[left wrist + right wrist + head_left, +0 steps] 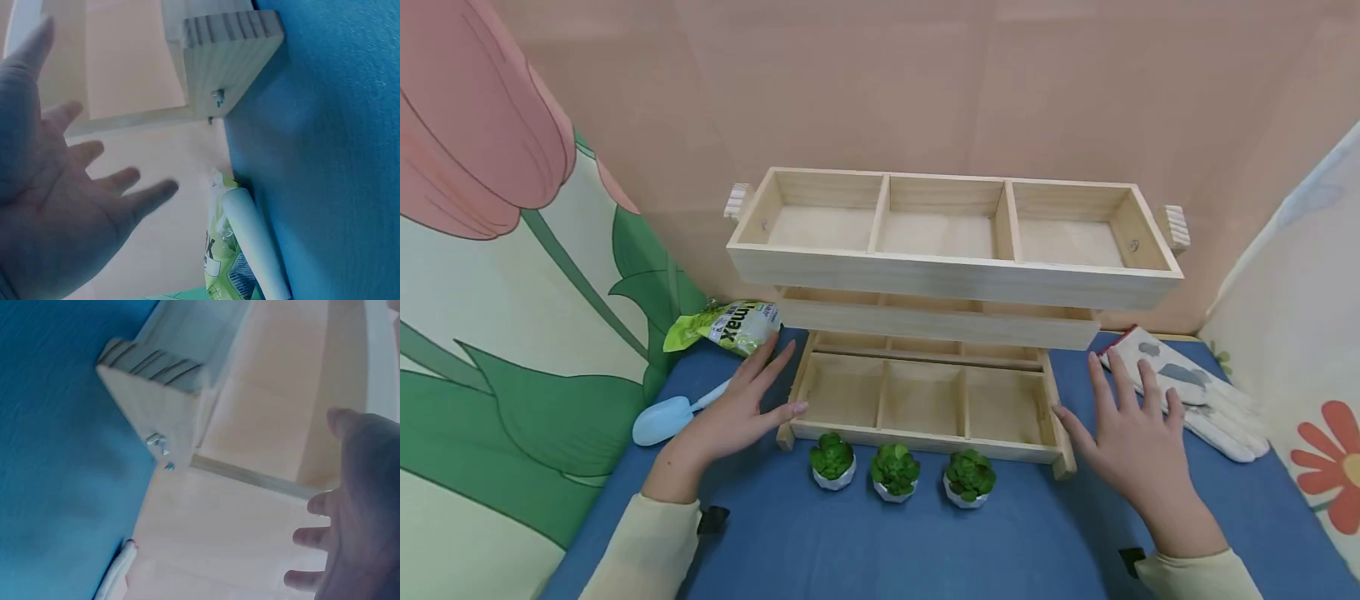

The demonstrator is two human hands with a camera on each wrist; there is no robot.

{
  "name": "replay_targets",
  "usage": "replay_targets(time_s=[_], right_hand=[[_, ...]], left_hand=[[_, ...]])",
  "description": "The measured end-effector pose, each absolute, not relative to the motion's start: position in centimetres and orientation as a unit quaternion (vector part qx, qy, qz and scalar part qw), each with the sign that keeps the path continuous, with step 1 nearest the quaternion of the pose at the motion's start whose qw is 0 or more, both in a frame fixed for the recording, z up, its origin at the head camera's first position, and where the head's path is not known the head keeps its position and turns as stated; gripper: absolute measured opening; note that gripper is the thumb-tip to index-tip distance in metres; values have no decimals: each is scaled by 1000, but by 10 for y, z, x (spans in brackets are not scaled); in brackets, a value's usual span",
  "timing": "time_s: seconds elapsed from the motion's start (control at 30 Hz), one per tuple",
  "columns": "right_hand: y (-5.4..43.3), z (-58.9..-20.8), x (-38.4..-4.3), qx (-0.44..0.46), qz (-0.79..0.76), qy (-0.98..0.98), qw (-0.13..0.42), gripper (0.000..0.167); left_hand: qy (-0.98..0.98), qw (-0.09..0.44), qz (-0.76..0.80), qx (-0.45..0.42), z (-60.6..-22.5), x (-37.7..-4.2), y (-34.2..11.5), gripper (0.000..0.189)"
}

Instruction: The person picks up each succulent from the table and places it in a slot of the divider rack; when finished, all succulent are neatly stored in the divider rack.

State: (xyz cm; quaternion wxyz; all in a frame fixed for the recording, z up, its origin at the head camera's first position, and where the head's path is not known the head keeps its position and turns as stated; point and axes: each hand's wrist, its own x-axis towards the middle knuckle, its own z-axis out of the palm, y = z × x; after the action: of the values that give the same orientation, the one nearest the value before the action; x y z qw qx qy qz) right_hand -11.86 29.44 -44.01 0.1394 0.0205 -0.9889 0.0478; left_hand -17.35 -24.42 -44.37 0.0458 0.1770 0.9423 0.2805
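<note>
A tiered wooden planter stand (955, 279) stands on the blue table, each tier split into three compartments that hold nothing. My left hand (736, 419), fingers spread, is beside the bottom tier's left end, its thumb near the corner. On the other side my right hand (1138, 446) is spread near the bottom tier's right end. Whether either hand touches the wood, I cannot tell. Three small green succulents in white pots, the left one (832, 461), the middle one (895, 472) and the right one (969, 478), stand in a row before the stand.
Behind my left hand lies a green and white printed bag (730, 325), with a light blue trowel (666, 419) by the wrist. White work gloves (1195, 396) with grey patches lie beyond my right hand. Printed fabric walls (925, 83) enclose the table.
</note>
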Motion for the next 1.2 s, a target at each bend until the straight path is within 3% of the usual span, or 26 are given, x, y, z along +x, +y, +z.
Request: replay_targets(time_s=[0.3,0.63,1.2], right_hand=[[275,-420,-97,93,147,-973,149,82],[252,-420,-75,138,238,-951,139,81],[228,-448,-61,131,404,-905,13,72]], left_hand=[[909,113,344,206,-439,-175,-245,99],[900,137,367,192,-451,-173,-253,97],[861,229,427,157,-462,-175,-264,103]])
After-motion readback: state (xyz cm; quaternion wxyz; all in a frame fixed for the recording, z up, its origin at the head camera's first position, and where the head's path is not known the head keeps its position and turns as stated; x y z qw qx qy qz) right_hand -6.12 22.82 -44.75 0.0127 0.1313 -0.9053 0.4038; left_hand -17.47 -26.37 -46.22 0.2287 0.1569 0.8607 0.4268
